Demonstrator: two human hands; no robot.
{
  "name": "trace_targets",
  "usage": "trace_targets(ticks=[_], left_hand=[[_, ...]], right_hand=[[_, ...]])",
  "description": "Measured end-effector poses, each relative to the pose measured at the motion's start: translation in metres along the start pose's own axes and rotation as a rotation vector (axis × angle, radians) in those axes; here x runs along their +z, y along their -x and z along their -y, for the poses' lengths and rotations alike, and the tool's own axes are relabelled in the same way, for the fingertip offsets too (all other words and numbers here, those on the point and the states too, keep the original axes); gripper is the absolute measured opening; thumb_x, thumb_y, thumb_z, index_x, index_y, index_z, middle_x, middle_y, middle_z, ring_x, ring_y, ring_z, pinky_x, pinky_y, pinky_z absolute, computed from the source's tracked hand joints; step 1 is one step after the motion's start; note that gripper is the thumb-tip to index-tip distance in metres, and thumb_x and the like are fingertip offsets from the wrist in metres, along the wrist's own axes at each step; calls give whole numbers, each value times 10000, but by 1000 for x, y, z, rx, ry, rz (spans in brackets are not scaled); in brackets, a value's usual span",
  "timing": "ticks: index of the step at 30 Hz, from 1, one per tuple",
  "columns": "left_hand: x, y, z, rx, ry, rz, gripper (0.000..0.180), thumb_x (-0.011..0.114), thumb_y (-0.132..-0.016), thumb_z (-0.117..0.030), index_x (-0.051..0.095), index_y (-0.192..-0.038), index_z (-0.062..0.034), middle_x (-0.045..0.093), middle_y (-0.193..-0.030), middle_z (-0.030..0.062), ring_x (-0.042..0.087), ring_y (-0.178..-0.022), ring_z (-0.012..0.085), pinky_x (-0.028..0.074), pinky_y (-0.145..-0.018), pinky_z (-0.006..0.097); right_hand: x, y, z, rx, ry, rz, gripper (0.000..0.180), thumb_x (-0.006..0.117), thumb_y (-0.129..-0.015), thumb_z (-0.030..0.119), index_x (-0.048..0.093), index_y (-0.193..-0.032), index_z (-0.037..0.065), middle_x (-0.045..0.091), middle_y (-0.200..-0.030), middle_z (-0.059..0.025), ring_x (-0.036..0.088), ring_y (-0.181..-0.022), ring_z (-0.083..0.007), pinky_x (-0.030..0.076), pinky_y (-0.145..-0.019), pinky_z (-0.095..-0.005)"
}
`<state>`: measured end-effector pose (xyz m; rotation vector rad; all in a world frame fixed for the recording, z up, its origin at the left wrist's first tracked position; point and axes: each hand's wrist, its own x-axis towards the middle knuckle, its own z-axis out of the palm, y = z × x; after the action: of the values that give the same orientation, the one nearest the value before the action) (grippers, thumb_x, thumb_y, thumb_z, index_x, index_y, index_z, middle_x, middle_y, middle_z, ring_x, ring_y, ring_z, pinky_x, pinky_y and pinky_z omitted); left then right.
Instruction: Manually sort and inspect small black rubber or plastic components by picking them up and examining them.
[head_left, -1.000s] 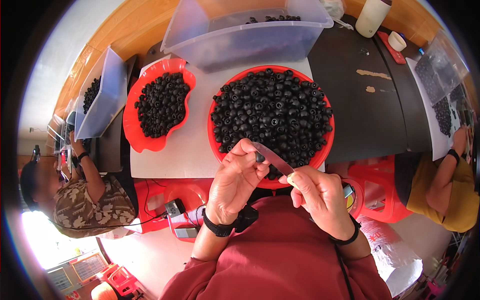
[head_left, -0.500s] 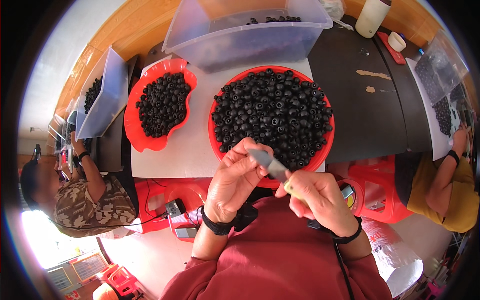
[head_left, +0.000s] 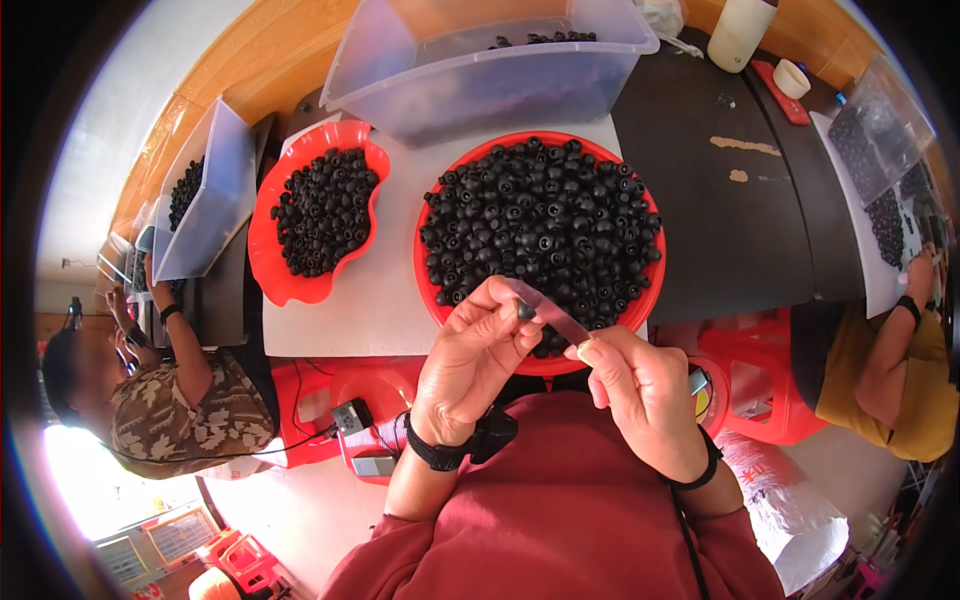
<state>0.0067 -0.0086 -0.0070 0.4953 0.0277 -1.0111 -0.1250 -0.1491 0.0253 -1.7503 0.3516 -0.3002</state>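
Between the thumb and index finger of my left hand [head_left: 465, 355] is a small round black plastic part [head_left: 524, 311]. A knife [head_left: 555, 315] is gripped in my closed right hand [head_left: 645, 400]. Its blade reaches leftward to the held part and appears to touch it or lie right beside it; the handle is mostly hidden by my fingers. Both hands are over the near edge of a round red basin [head_left: 424, 270], heaped with black plastic parts [head_left: 540, 220] of the same kind.
Left of the basin lies a wavy-edged red dish [head_left: 262, 245] holding more black parts. A translucent plastic bin [head_left: 480, 95] stands behind. A white bottle [head_left: 740, 35] and small white cup [head_left: 792, 80] are at the back right. Co-workers sit left [head_left: 190, 410] and right [head_left: 890, 370].
The knife has turned in my right hand, its blade now showing thin and reddish instead of broad and grey. My right hand has shifted slightly; the black part now shows at my left fingertips.
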Motion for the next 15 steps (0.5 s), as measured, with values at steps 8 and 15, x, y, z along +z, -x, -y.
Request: trace_targets(ticks=[8, 15], left_hand=[[-1, -2, 0, 38, -76, 9, 106, 621, -924, -29, 603, -1029, -36, 568, -998, 92, 534, -888, 150, 487, -813, 251], [4, -11, 2, -13, -66, 70, 75, 623, -927, -32, 625, -1000, -46, 623, -999, 89, 564, -876, 138, 491, -814, 268]], right_hand=[[4, 2, 0, -28, 71, -24, 136, 619, -957, 126, 656, -920, 0, 584, -611, -99, 558, -459, -205, 425, -453, -313], [11, 4, 6, -67, -75, 96, 138, 631, -945, 131, 661, -931, -3, 630, -677, -134, 635, -552, -264, 466, -502, -325]])
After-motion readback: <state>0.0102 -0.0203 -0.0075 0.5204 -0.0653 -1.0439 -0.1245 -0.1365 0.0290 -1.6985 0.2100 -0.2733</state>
